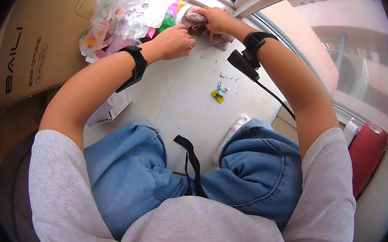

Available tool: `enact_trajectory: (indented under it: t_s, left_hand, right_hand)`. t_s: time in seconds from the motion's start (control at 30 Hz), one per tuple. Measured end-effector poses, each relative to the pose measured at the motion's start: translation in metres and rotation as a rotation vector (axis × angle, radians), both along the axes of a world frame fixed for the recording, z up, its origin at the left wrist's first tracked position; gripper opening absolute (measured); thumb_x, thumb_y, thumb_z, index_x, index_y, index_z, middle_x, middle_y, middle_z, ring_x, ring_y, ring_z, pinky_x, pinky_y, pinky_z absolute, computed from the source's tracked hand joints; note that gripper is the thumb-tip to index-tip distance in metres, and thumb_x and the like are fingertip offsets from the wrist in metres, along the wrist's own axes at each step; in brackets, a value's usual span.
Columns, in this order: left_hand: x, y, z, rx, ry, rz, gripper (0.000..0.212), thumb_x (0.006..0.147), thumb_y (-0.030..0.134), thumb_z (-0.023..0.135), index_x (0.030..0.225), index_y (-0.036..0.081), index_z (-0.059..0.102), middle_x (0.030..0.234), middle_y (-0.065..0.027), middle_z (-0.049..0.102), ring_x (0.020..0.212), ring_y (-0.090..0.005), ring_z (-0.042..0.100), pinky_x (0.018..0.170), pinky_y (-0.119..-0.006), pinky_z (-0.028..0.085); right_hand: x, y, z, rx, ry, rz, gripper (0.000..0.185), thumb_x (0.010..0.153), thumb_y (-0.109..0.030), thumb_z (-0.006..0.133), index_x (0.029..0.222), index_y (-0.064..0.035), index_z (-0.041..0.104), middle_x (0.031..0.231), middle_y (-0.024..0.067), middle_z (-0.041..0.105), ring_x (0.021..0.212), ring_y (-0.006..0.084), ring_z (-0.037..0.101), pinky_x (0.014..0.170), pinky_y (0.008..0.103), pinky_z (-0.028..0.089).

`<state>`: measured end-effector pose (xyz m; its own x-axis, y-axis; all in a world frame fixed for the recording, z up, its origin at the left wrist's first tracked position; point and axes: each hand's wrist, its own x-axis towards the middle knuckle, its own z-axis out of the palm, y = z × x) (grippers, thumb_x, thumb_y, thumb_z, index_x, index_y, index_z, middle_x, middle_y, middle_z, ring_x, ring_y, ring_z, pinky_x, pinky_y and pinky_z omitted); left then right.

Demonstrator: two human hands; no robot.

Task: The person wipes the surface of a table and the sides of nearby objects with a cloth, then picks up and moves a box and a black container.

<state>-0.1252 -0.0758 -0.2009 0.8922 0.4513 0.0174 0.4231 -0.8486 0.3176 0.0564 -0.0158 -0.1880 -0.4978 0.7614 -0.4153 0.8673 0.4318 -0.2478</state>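
Observation:
At the far end of the white surface (182,95), my right hand (219,21) grips a bunched, pinkish-grey cloth (219,41) beside the window frame. My left hand (175,43) hovers just left of it, fingers curled; whether they hold anything is hidden. Clear plastic bags (115,15) with colourful packets inside lie beyond and left of that hand. A green packet (168,21) shows right behind its knuckles. Nearer to me, dark crumbs (223,76) are scattered below the cloth, and a small yellow-and-blue wrapper piece (219,94) lies by itself.
A large BAILI cardboard box (43,47) stands on the left, with a small white carton (114,108) near my left knee. Window glass (353,63) borders the right side. A red cylindrical object (366,158) stands by my right elbow. A cable (276,98) runs from my right wrist device.

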Motion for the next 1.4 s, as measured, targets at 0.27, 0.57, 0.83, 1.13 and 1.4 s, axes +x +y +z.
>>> enact_trajectory:
  t_s: [0.27,0.57,0.83,1.13,1.4]
  left_hand:
    - [0.007,0.021,0.022,0.065,-0.278,0.155,0.012,0.075,0.016,0.058,0.07,0.009,0.049,0.062,-0.0027,0.053,0.065,-0.018,0.054,0.071,-0.03,0.041]
    - [0.016,0.036,0.022,0.055,-0.125,0.173,0.01,0.076,0.015,0.056,0.082,0.009,0.051,0.075,-0.0047,0.057,0.072,-0.0204,0.055,0.072,-0.031,0.041]
    - [0.024,0.024,0.008,-0.06,0.36,0.123,0.032,0.072,0.02,0.06,0.1,0.004,0.054,0.103,-0.0146,0.052,0.097,-0.0265,0.052,0.084,-0.035,0.039]
    - [0.028,0.021,0.003,-0.051,0.509,-0.005,0.031,0.069,0.023,0.06,0.09,0.002,0.057,0.102,-0.0178,0.051,0.094,-0.0264,0.054,0.084,-0.036,0.038]
    - [0.043,0.027,0.011,-0.077,0.567,-0.019,0.022,0.068,0.023,0.058,0.075,0.003,0.061,0.079,-0.0136,0.059,0.079,-0.026,0.057,0.073,-0.036,0.041]
  right_hand:
    - [0.027,-0.036,-0.002,-0.125,0.123,0.175,0.054,0.065,0.004,0.05,0.109,-0.0266,0.057,0.115,-0.0028,0.053,0.114,0.0193,0.041,0.08,0.0472,0.028]
    - [0.096,-0.099,0.036,-0.552,0.001,0.278,0.06,0.057,0.009,0.054,0.105,-0.0263,0.06,0.123,-0.0037,0.048,0.121,0.0177,0.033,0.089,0.0459,0.021]
    - [0.119,-0.069,0.094,-0.544,0.354,-0.378,0.051,0.066,0.003,0.043,0.115,-0.0107,0.053,0.095,0.0131,0.062,0.087,0.0234,0.059,0.081,0.031,0.045]
    - [0.108,-0.049,0.024,-0.134,0.144,0.032,0.055,0.062,0.0,0.053,0.115,-0.0127,0.052,0.092,0.0176,0.06,0.086,0.0349,0.055,0.077,0.0378,0.044]
    - [0.115,-0.1,0.05,-0.603,0.154,-0.003,0.052,0.063,-0.001,0.05,0.113,-0.0147,0.056,0.094,0.0142,0.062,0.083,0.0283,0.058,0.077,0.0334,0.045]
